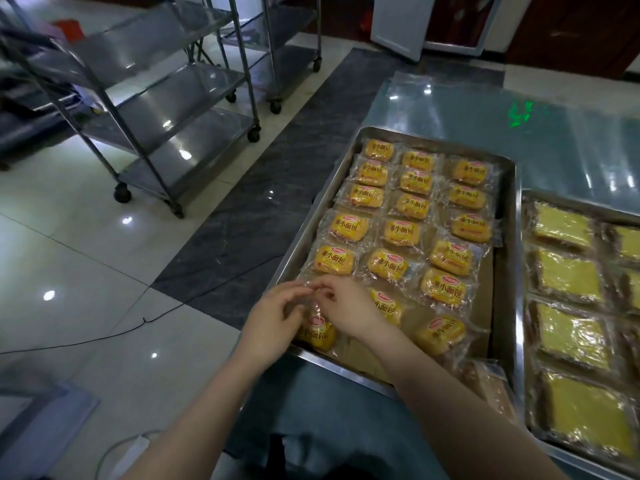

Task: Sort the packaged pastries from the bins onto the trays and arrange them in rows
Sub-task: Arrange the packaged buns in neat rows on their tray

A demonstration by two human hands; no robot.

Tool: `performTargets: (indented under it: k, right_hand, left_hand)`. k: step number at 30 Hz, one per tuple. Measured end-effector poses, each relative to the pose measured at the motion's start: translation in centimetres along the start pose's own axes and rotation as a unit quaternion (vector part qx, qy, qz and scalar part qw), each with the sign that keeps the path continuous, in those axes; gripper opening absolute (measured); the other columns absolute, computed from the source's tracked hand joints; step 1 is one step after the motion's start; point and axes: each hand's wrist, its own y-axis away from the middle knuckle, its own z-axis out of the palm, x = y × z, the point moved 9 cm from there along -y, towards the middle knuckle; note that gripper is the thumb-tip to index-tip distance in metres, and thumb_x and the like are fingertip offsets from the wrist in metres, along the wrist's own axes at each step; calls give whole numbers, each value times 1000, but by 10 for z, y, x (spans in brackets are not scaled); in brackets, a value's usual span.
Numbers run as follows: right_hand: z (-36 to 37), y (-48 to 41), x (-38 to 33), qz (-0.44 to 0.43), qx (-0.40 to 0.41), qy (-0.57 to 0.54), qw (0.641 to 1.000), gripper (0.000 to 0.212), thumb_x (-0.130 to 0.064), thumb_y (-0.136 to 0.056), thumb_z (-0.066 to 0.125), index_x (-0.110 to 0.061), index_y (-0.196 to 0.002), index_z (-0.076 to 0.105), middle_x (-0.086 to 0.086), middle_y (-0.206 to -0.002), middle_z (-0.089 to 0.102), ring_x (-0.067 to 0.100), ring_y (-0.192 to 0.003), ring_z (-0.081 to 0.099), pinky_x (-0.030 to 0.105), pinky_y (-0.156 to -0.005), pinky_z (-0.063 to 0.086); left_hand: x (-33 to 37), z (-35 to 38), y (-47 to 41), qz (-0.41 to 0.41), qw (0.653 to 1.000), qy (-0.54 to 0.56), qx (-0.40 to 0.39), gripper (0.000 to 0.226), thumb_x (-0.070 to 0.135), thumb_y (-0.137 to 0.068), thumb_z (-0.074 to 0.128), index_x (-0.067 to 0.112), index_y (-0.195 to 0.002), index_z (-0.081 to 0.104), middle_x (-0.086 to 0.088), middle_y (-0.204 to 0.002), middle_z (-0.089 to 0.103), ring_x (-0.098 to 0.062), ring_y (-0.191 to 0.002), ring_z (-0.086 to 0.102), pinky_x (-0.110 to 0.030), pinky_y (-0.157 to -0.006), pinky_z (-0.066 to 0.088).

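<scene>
Pinching the packaged pastry (317, 332) at the near-left corner of the tray (325, 363), my left hand (273, 320) and right hand (341, 306) curl their fingers (298, 289) on its wrapper, bare liner (367, 358) alongside.

- Tray (506, 237), centre: brushed metal, dull sheen.
- Pastry wrappers (401, 233): clear, glossy, crinkled plastic film.
- Floor tiles (69, 237), left: polished, reflective.
- Rack shelves (166, 88), upper left: shiny steel.
</scene>
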Motion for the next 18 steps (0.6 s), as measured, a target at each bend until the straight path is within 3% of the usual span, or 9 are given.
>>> performTargets:
  k: [2,4,6,8,12,18]
  right_hand:
    - [-10,4,8,12,43,1,999,22,-20,-96,50,-31,-109,65,-17,-96,65,-5,-76,59,20,-70,50]
    - [-14,9,18,20,23,26,999,28,-15,-97,47,-32,-107,67,-14,-100,68,-3,-73,60,27,-81,52]
    - [-9,12,21,-4,-46,89,995,39,-4,-93,47,-31,-114,67,-10,-116,67,-1,-97,60,33,-101,42]
    - [-2,13,20,-47,-97,167,980,52,4,-90,48,-31,-127,60,-10,-138,53,8,-128,45,33,-113,29]
    - [3,11,24,-60,-149,222,962,64,4,-92,42,-39,-140,42,-17,-155,22,10,-145,12,39,-116,14]
    - [9,8,25,-48,-159,278,946,55,-13,-96,38,-37,-146,32,-15,-158,11,18,-147,4,48,-118,15]
  left_hand:
    - [5,15,-2,20,998,-46,-33,33,10,-88,58,27,-116,66,16,-130,46,5,-114,40,1,-89,23]
    - [6,28,-1,40,995,-74,-62,31,14,-89,58,22,-119,65,13,-136,40,5,-121,31,5,-95,12]
    - [2,38,1,42,990,-105,-84,37,18,-91,57,24,-128,58,8,-148,30,-4,-137,19,-12,-111,6]
    - [-4,42,1,30,988,-121,-89,43,20,-90,58,27,-132,53,6,-153,26,-11,-143,12,-26,-116,6]
    - [-7,42,-2,29,988,-123,-86,32,22,-88,61,29,-118,60,7,-152,28,-10,-143,12,-28,-114,8]
    - [-10,43,-8,63,984,-159,-50,17,17,-87,62,22,-103,62,6,-152,29,-12,-142,11,-19,-109,3]
